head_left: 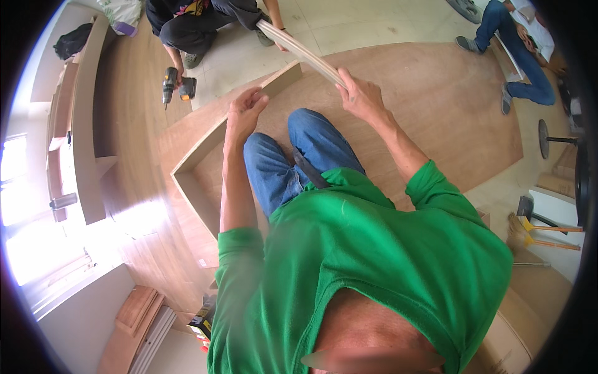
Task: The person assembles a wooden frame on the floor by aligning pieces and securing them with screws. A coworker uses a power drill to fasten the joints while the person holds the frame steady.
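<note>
My right hand (pixel 361 95) is closed round the near end of a long, pale wooden strip (pixel 308 57). The strip slants up and away to the left, where a co-worker's hand (pixel 283 40) is at its far end. To the left, my left hand (pixel 246 111) has its fingers curled in, above the edge of a low wooden frame (pixel 202 146); whether anything small is inside them is hidden. This frame stands on edge on a large brown plywood sheet (pixel 430 112), partly behind my left forearm and knees.
A crouching co-worker holds a cordless drill (pixel 169 84) at the upper left. Another person in jeans (pixel 523 56) sits at the upper right. Long wooden cabinet panels (pixel 87 124) stand at left, stacked boards (pixel 134 318) lie lower left, and brooms (pixel 520 230) lie at right.
</note>
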Available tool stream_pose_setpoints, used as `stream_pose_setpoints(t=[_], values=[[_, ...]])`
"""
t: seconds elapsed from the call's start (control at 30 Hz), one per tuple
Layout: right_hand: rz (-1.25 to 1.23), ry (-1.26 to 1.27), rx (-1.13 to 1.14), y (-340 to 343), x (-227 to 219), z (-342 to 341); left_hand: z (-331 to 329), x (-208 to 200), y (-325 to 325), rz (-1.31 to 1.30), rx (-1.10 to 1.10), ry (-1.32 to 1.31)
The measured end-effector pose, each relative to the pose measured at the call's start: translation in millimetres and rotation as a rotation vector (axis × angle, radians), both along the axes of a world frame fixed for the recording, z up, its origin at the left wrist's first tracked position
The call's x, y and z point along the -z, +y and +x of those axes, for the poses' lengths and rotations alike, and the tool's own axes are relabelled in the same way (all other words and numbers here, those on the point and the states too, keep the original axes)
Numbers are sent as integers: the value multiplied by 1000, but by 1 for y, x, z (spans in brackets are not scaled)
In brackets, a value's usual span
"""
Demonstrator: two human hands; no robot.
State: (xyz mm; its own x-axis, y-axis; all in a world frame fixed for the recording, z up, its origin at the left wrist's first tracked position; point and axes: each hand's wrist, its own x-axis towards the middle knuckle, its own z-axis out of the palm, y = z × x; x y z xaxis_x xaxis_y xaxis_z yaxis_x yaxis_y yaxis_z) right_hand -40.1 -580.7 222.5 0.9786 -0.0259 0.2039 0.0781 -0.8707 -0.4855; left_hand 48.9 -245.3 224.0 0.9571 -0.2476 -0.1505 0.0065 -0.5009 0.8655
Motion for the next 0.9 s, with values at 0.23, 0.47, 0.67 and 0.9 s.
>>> stream_pose_setpoints(t=[0.23, 0.47, 0.67, 0.9], values=[[15, 487, 201, 29, 171, -34, -3, 74, 44, 62, -119, 250], [14, 613, 327, 35, 202, 5, 68, 121, 2, 53, -1, 221], [31, 690, 340, 48, 200, 70, 164, 152, -77, 181, 137, 57], [108, 651, 338, 46, 214, 80, 222, 213, -121, 372, 435, 312]])
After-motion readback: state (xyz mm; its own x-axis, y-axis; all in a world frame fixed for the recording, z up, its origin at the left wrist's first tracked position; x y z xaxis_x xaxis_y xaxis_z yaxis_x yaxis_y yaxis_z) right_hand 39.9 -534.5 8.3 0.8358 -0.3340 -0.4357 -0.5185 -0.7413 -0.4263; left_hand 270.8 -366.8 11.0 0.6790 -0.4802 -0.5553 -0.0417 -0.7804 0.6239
